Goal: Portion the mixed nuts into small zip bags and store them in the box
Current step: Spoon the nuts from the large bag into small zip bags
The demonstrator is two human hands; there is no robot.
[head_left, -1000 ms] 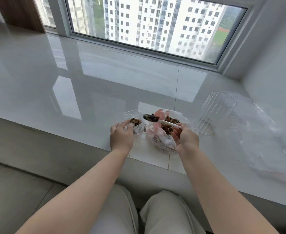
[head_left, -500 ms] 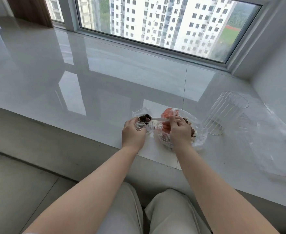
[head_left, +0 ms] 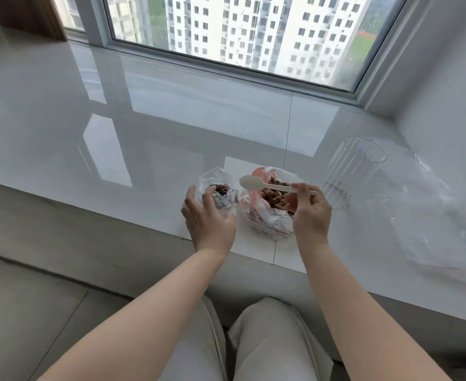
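With the left hand [head_left: 208, 218] holding the small zip bag [head_left: 217, 192] open just beyond its fingers, the right hand [head_left: 310, 213], pinching the empty spoon [head_left: 270, 185], should dip into the mixed nuts [head_left: 274, 196] directly beneath it, scooping level to avoid spills.

— What sits in front of you?
— A small clear zip bag [head_left: 217, 188], mouth open upward, with a little heap of brown mixed nuts [head_left: 222, 189] inside. It stands near the desk's front edge.
— And just right of it?
— Your larger bag of nuts [head_left: 267, 209], clear plastic with red print, crumpled open, brown nuts showing at its top. The two bags are just beside each other.
— The spoon?
— Your pale plastic spoon [head_left: 270, 185] lies level above the larger bag, bowl empty and pointing left, toward the small bag.
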